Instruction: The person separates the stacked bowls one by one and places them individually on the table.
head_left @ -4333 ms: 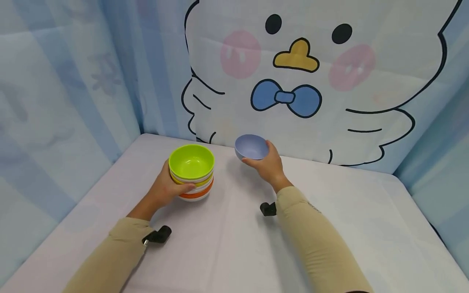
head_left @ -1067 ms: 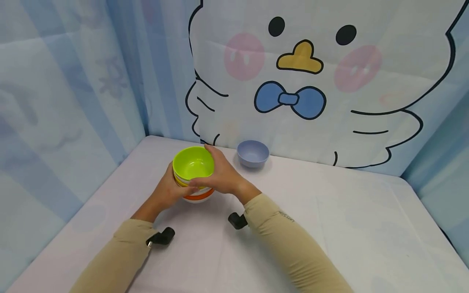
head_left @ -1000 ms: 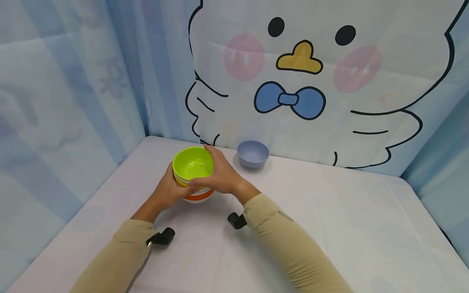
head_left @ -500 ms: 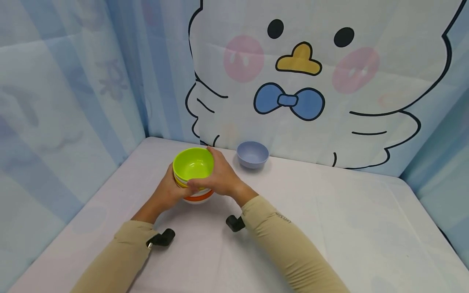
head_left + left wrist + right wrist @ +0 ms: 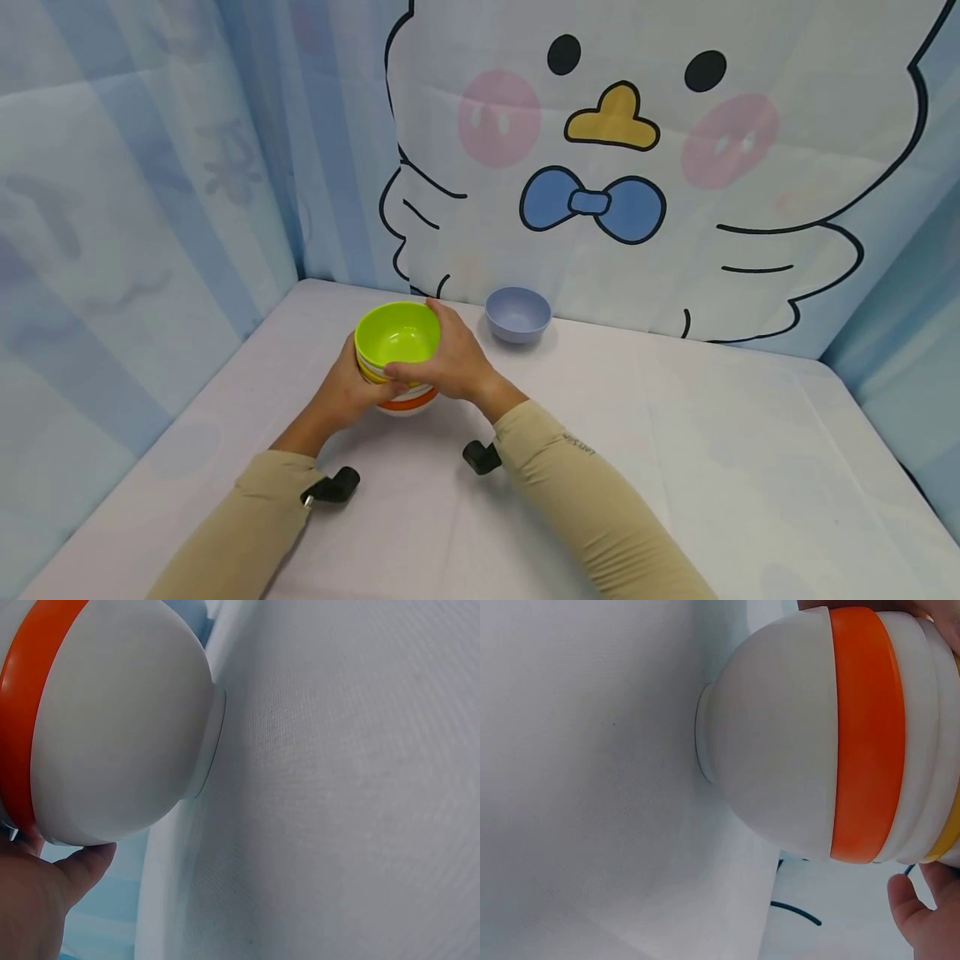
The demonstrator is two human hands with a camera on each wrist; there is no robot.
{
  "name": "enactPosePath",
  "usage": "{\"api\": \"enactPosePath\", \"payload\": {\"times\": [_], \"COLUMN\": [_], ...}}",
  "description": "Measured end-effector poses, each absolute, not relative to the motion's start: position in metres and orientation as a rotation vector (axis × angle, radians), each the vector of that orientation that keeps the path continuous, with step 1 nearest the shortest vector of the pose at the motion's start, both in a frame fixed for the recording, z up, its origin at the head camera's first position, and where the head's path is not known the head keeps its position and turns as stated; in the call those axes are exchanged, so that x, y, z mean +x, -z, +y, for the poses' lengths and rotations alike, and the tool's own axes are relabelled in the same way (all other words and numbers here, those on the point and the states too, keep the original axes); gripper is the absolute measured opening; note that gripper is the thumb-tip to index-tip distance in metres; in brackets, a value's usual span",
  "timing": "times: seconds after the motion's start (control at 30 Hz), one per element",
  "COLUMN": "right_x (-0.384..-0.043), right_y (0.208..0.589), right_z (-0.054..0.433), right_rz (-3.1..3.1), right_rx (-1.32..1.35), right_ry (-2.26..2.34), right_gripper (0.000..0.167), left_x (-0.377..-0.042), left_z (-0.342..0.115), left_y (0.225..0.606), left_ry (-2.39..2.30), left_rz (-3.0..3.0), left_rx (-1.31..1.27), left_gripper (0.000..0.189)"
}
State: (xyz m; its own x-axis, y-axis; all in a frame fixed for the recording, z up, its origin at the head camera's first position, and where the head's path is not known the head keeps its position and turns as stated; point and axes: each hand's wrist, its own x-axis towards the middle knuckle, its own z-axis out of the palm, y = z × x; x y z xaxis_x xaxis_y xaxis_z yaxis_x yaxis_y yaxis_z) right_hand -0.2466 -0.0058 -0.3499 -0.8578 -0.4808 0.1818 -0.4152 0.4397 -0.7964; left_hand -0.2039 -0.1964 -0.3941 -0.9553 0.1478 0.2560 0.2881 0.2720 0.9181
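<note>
head view: my left hand (image 5: 343, 392) is wrapped round the near-left side of a stack of bowls (image 5: 847, 735), thumb lying across its front. my right hand (image 5: 456, 358) grips the upper part from the other side, thumb in front and fingers round the far side, so both hands are clamped on it. my thumbs meet or nearly meet; i can't tell if they touch.

the stack stands upright between my palms, and its foot looks to be resting on the white cloth (image 5: 750, 467) below my hands. the green bowl (image 5: 396, 333) sits uppermost, its mouth facing up between my fingers; the yellow band (image 5: 949, 829) comes lower, and the orange band (image 5: 870, 735) lower again, under my thumbs. beyond my right hand, well clear of my fingers, is the lavender bowl (image 5: 517, 315).

i'd judge these stiff and light, probably plastic, not very fragile. the glossy walls narrow downward and could slip, so the sure hold is just under the rims, palms opposed, keeping the nested bowls level.
</note>
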Motion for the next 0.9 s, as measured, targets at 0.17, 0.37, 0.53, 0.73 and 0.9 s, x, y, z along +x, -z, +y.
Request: {"api": "enactPosePath", "payload": {"times": [0.17, 0.37, 0.53, 0.73, 0.9], "right_x": [-0.2467, -0.2464, -0.2461, -0.2452, -0.2463], "right_y": [0.3489, 0.3494, 0.3496, 0.3470, 0.3477], "right_z": [-0.0061, -0.0063, -0.0065, -0.0060, -0.0057], "right_rz": [2.618, 2.613, 2.588, 2.601, 2.618], "right_rx": [-0.800, -0.769, -0.756, -0.789, -0.820], "right_ry": [1.400, 1.413, 1.436, 1.403, 1.374], "right_gripper": [0.109, 0.107, 0.107, 0.107, 0.108], "left_x": [-0.2049, -0.2040, -0.2032, -0.2061, -0.2074], "left_z": [-0.1967, -0.1967, -0.1968, -0.1994, -0.1991], "left_y": [0.3936, 0.3934, 0.3917, 0.3879, 0.3852], "left_ry": [1.770, 1.782, 1.760, 1.753, 1.774], "left_rz": [-2.406, -2.407, -2.441, -2.443, -2.431], "left_rx": [-0.407, -0.402, -0.365, -0.411, -0.420], "left_gripper": [0.091, 0.091, 0.093, 0.096, 0.096]}}
